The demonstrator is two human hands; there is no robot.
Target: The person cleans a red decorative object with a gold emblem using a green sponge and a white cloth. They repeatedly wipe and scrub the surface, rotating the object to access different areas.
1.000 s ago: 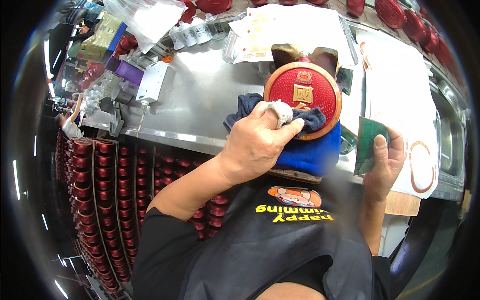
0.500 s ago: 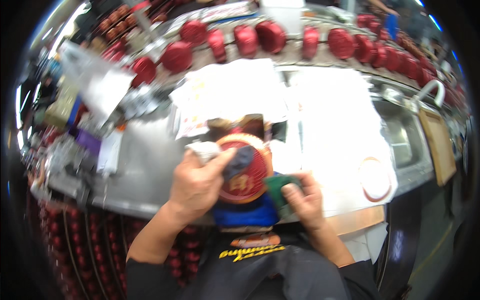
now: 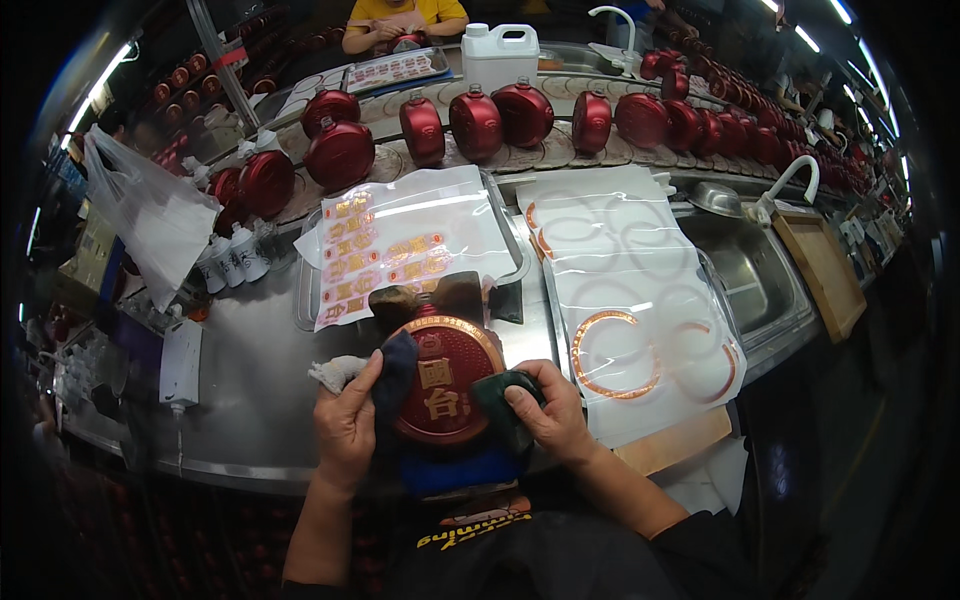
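Observation:
In front of me a round, flat dark red bottle (image 3: 450, 350) with gold lettering and a gold band round its upper rim lies face up, neck away from me. It rests against a dark block-like holder (image 3: 460, 292), with a blue pad (image 3: 455, 472) below. My left hand (image 3: 345, 430) is closed on a dark blue cloth (image 3: 396, 368) and a crumpled white cloth (image 3: 334, 374); the dark one touches the bottle's left edge. My right hand (image 3: 560, 415) pinches a dark green pad (image 3: 497, 398) against the bottle's right edge.
Behind the bottle is a tray (image 3: 520, 255) with gold decal sheets (image 3: 400, 225). Ring decal sheets (image 3: 625, 300) lie right, beside a sink (image 3: 740, 262). Red bottles (image 3: 475, 125) line a conveyor (image 3: 550, 165). A plastic bag (image 3: 150, 210) hangs left. Across sits a person in yellow (image 3: 440, 20).
My left hand has drawn the dark blue cloth from over the bottle's face to its left edge. The right hand keeps the green pad at the right edge. The view has shifted and darkened.

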